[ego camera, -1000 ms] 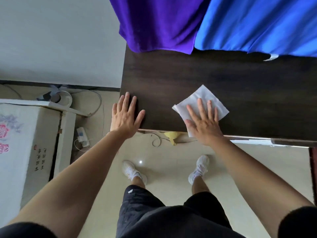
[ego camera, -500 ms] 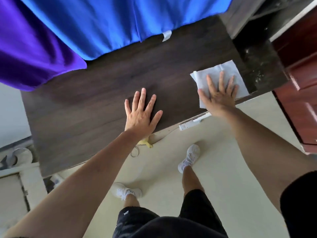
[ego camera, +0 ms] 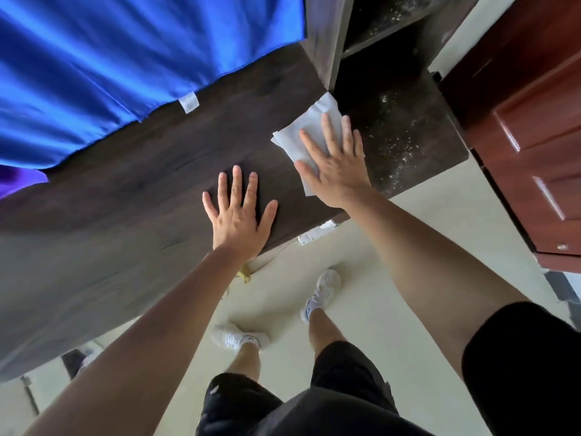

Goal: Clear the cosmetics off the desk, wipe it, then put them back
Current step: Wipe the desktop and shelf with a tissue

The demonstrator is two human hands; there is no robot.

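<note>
On dark desk, white tissue, blue cloth; red door

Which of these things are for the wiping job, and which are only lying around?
For the job:
- desk
- white tissue
- right hand, pressing flat on the tissue
- left hand, resting flat on the desk

Just there:
- blue cloth
- purple cloth
- red-brown door

No cosmetics are in view.
</note>
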